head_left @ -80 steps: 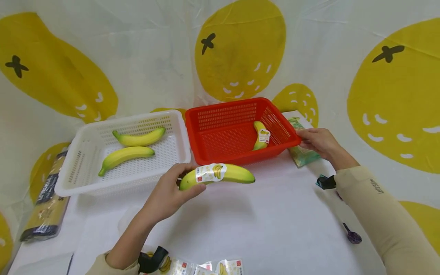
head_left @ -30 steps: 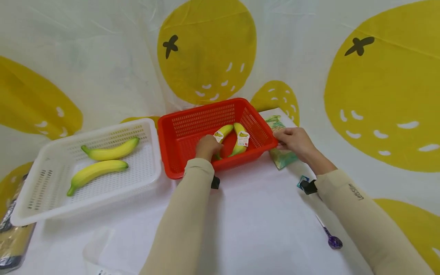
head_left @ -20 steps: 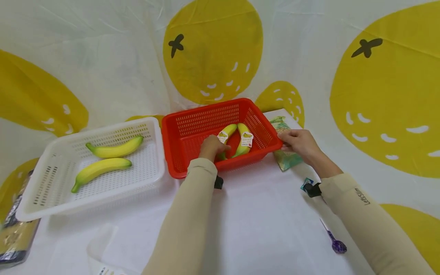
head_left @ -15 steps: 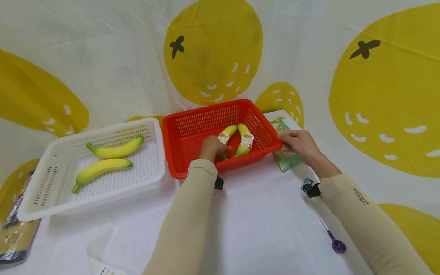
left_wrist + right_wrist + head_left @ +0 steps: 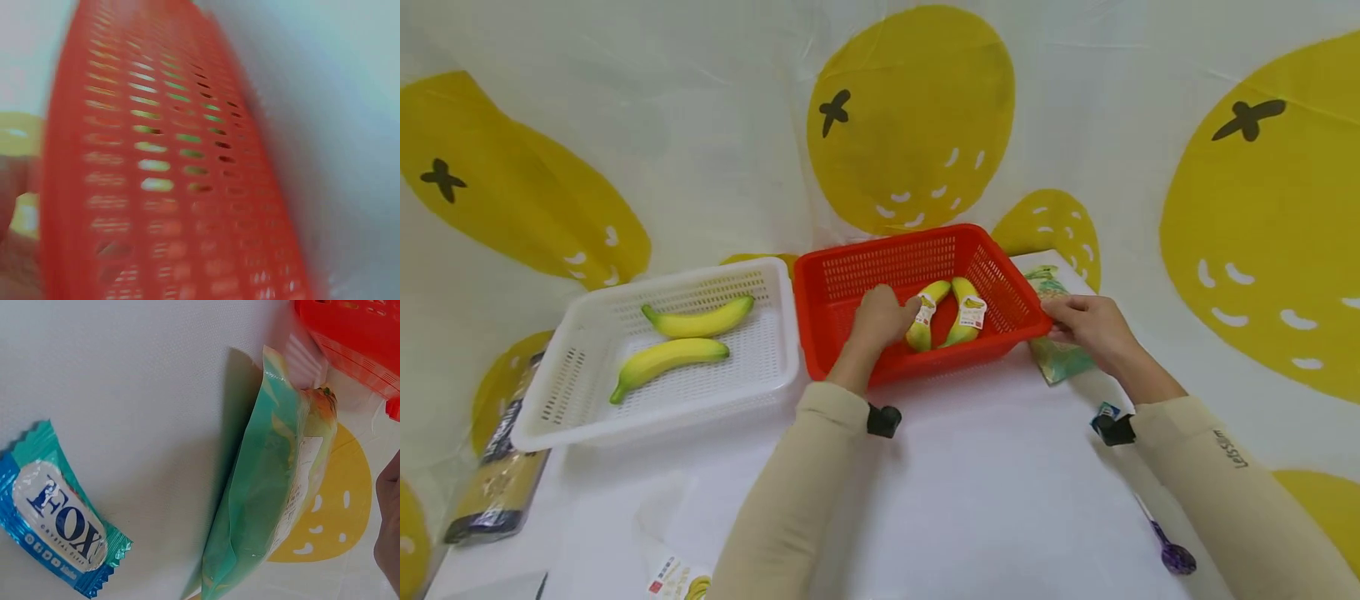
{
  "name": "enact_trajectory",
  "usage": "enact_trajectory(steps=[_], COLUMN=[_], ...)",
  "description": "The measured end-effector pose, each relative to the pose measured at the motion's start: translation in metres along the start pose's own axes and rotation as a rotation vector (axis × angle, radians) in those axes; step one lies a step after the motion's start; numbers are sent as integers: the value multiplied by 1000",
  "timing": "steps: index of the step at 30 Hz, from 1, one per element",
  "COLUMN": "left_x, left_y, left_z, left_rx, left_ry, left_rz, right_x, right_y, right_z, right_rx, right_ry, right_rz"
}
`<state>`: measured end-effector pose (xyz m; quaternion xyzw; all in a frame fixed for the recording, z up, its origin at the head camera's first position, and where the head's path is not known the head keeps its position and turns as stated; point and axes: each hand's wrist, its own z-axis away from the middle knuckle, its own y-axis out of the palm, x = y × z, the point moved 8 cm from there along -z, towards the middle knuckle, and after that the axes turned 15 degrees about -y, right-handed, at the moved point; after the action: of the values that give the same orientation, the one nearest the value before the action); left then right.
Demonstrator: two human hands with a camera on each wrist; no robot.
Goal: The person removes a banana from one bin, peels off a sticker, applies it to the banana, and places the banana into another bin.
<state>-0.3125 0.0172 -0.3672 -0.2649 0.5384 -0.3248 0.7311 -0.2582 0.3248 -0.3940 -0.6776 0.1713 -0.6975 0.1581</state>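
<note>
In the head view, two bananas with stickers, a left one [image 5: 924, 319] and a right one [image 5: 966, 318], lie side by side in the red plastic basket [image 5: 925, 354]. My left hand [image 5: 880, 319] is inside the basket, just left of these bananas, its thumb close to the left one; the other fingertips are hidden. Its wrist view is blurred and mostly filled by the basket wall [image 5: 162, 206]. With the fingers of my right hand [image 5: 1093, 327] I pinch the basket's right front corner. Two bananas without stickers, upper [image 5: 700, 318] and lower [image 5: 668, 363], lie in the white basket [image 5: 700, 412].
Behind my right hand is a green packet [image 5: 1062, 358]. A small blue-green FOX candy [image 5: 59, 512] and a purple lollipop [image 5: 1176, 557] lie at the right. Banana stickers [image 5: 679, 581] are near the front edge, and a wrapped roll [image 5: 501, 483] lies far left.
The stickered banana my left hand held over the table now lies in the red basket. My left hand has drawn slightly left from it. My right hand has stayed on the rim.
</note>
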Motion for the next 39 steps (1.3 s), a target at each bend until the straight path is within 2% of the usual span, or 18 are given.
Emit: enact_trajectory(steps=[3,4,7,9,12,16,18,19,21,24,26,28,29,33,36,39], left_x=[7,12,35,57,107,195,242,266,310,364,384,395,397,397,396,398], left_y=[-22,-28,-49,-66,-94,-136,-154,-162,-171,-176,-176,-177,-179,-184,-184,-183], left_z=[37,50,89,110,132,155,164,167,171,168,160,150,145,127,122,121], left_rx=[-104,-120,-151,-178,-268,-520,-622,-664,-693,-633,-550,-455,-420,-299,-258,-250], left_ry=[114,146,209,226,216,139,56,-14,-149,-354,-453,-525,-533,-507,-483,-486], left_rz=[166,222,382,478,653,875,1011,1079,1260,1594,1792,1921,1964,1991,2024,2080], right_x=[-2,-2,-2,-1,-4,-7,-7,-7,-8,-9,-10,-10,-10,-9,-7,-3], right_y=[-3,-3,-2,-1,-2,-4,-4,-4,-3,0,-3,-4,-4,-4,-4,-4], right_z=[3,3,2,1,1,2,1,0,-2,-4,-3,-2,-1,-2,-2,-4], right_rx=[20,28,44,51,66,76,78,81,87,110,116,124,127,128,113,105], right_ry=[13,15,14,8,16,26,24,24,26,38,50,62,68,71,64,42], right_rz=[27,35,40,45,49,55,39,29,9,7,22,35,37,52,85,133])
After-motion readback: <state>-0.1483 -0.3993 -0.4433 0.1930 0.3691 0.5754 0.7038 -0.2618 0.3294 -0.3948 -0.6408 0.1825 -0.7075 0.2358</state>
